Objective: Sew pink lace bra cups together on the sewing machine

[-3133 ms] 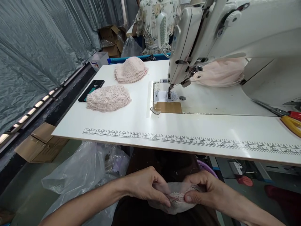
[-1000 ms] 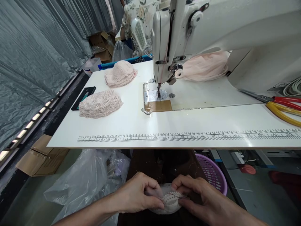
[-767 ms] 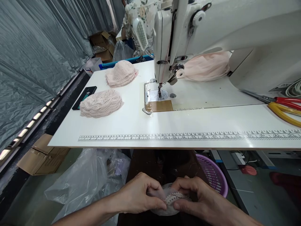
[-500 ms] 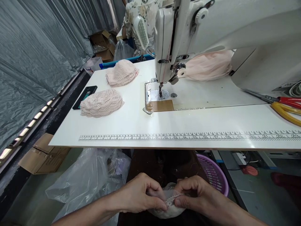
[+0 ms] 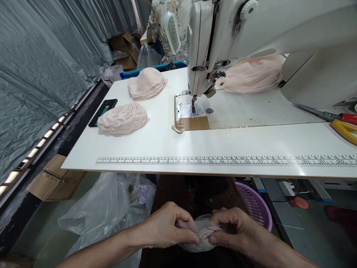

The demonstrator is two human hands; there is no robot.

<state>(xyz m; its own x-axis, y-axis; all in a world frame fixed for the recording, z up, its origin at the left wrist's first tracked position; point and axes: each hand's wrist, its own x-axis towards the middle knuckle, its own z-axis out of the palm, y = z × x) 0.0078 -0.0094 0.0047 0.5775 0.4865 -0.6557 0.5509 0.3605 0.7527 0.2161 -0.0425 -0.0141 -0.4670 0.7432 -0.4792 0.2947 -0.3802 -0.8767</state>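
Note:
Over my lap, my left hand (image 5: 174, 227) and my right hand (image 5: 232, 229) pinch a small pale piece of lace-edged fabric (image 5: 200, 243) between thumbs and fingers. Its scalloped edge runs from one thumb to the other, and sheer cloth bulges above and below. The inner fingers of both hands are partly hidden. Beyond them, on the white table (image 5: 156, 145), lie a pink lace stack (image 5: 122, 119) and a stack of pink cup-shaped lace pieces (image 5: 147, 83). The sewing machine (image 5: 202, 56) stands with its needle area bare of cloth.
A phone (image 5: 103, 111) lies partly under the lace stack. Scissors (image 5: 331, 117) rest at the right, and sheer pink fabric (image 5: 253, 74) lies behind the needle. Below are a purple basket (image 5: 256, 204), clear plastic (image 5: 97, 212) and a carton (image 5: 55, 180). Another person (image 5: 170, 29) is at the back.
The view has shifted slightly, so the table appears a little further right. Both hands keep their pinch, while the lace edge between them has turned slightly.

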